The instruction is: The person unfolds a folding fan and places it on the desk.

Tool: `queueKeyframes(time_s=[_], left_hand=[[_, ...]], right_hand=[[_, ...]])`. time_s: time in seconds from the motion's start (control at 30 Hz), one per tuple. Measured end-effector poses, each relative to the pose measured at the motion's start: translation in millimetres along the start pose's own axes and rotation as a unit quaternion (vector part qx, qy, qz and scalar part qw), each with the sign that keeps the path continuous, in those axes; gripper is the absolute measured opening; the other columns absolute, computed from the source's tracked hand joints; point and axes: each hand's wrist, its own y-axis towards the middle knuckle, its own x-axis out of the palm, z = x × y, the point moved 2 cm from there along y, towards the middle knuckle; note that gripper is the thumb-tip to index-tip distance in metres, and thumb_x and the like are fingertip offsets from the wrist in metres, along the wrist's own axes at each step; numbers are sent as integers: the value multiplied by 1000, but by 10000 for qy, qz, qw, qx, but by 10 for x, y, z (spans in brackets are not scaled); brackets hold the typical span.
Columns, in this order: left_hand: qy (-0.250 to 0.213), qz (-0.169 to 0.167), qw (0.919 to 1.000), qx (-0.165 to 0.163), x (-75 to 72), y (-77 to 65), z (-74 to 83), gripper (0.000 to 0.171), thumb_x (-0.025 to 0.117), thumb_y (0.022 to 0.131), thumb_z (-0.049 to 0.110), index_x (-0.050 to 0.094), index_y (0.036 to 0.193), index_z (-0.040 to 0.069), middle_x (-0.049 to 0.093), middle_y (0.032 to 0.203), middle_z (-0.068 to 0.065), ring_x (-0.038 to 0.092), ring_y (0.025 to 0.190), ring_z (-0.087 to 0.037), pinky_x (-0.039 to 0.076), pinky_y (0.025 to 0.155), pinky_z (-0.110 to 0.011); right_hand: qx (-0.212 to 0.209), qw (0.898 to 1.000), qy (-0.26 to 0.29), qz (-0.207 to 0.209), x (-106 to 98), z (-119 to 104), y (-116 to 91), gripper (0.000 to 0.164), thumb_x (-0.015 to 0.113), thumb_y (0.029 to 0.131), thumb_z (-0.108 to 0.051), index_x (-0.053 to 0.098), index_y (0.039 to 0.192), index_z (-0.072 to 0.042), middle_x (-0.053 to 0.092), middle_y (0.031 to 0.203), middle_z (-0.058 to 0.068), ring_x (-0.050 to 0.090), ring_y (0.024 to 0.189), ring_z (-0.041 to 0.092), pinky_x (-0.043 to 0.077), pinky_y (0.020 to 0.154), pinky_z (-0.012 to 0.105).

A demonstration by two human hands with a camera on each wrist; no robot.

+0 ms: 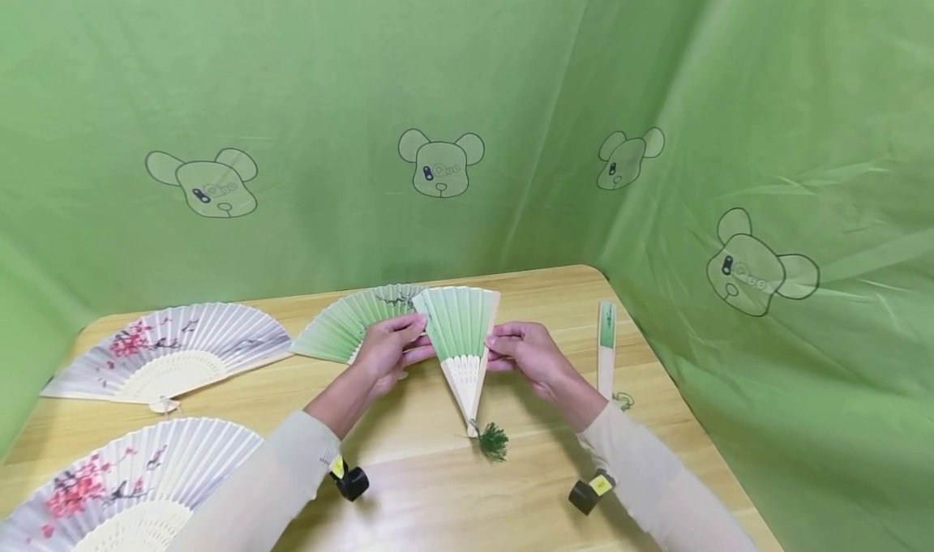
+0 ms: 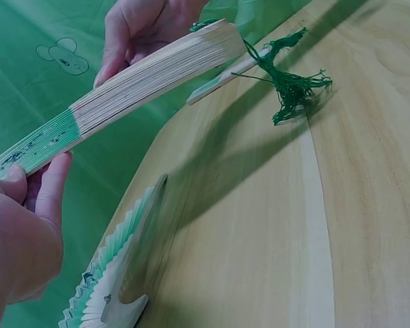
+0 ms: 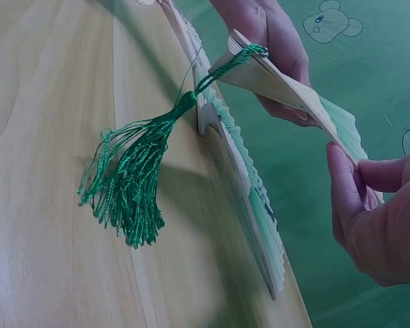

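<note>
A green folding fan (image 1: pixel 461 321) with pale wooden ribs is held partly spread above the table. My left hand (image 1: pixel 385 353) pinches its left edge near the top, between thumb and fingers. On the opposite edge, the thumb and fingers of my right hand (image 1: pixel 531 356) pinch the outer rib. From the fan's narrow end, pointing towards me, hangs a dark green tassel (image 1: pixel 492 442); in the right wrist view the tassel (image 3: pixel 140 174) dangles on a twisted cord. Behind my left hand a second green fan (image 1: pixel 332 327) stands spread, partly hidden by that hand.
Two spread grey fans with pink blossoms, one farther (image 1: pixel 248 333) and one nearer (image 1: pixel 139 463), occupy the table's left side. A folded green fan (image 1: pixel 607 345) lies at the right edge. Green curtains (image 1: pixel 328 74) enclose the wooden table (image 1: pixel 438 503) behind and at the sides.
</note>
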Motion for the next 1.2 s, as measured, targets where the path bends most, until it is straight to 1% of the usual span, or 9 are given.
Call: queueKeyframes(time_s=[0.07,0.1,0.17,0.23,0.3,0.4,0.63,0.97,1.2], left_hand=[[-93,-7,9999,109,-12,2,0,33,63,96,19,63,128,12,69,89,-3,75,74,-16,28,117,-72],[-139,3,9998,148,-20,1,1,33,62,96,17,62,129,11,68,88,-4,75,73,-16,40,115,-64],[-222,12,9995,218,-37,0,0,33,61,97,14,61,130,9,68,88,-4,74,72,-16,58,101,-48],[-322,26,9992,249,-53,-5,2,33,59,98,13,60,131,8,67,88,-5,74,72,-16,64,89,-38],[-381,12,9989,260,-65,-13,2,33,58,98,12,59,131,7,67,89,-5,73,73,-16,65,85,-35],[-512,-40,9982,301,-79,-20,-3,35,58,98,10,57,133,4,65,92,-6,71,76,-17,64,88,-35],[-905,39,9954,302,-127,-46,-11,36,58,98,8,56,133,3,62,96,-9,65,84,-17,64,89,-31],[-1184,117,9923,356,-218,-101,-10,39,58,97,7,52,135,0,60,93,-8,64,80,-15,65,86,-28],[-1352,117,9899,409,-288,-149,-3,42,57,98,7,48,139,0,58,100,-9,62,85,-16,64,90,-29]], right_hand=[[16,10000,21,5,0,3,-5,30,59,93,3,51,120,13,65,90,7,67,79,14,66,80,28],[22,10000,42,24,1,3,-6,30,59,93,3,51,120,13,65,90,6,67,79,14,66,80,28],[28,9999,97,68,0,4,-6,30,58,93,4,51,120,13,65,89,6,67,79,14,66,82,29],[20,9998,142,103,-2,5,-7,29,58,93,4,51,120,12,65,89,6,67,79,14,65,85,32],[7,9998,167,117,-5,9,-9,29,57,94,4,51,120,12,65,88,5,67,78,13,65,88,35],[-3,9997,193,122,-7,12,-13,29,57,94,4,51,120,12,65,87,4,66,78,12,64,88,35],[-63,9994,283,179,-17,30,-17,28,57,94,3,51,120,12,66,85,3,66,76,12,66,80,28],[-57,9987,415,300,-3,56,-25,33,57,94,2,48,124,14,64,89,7,66,81,16,66,82,27],[-57,9979,501,412,15,74,-36,28,58,94,1,51,120,11,64,89,7,65,80,15,66,82,27]])
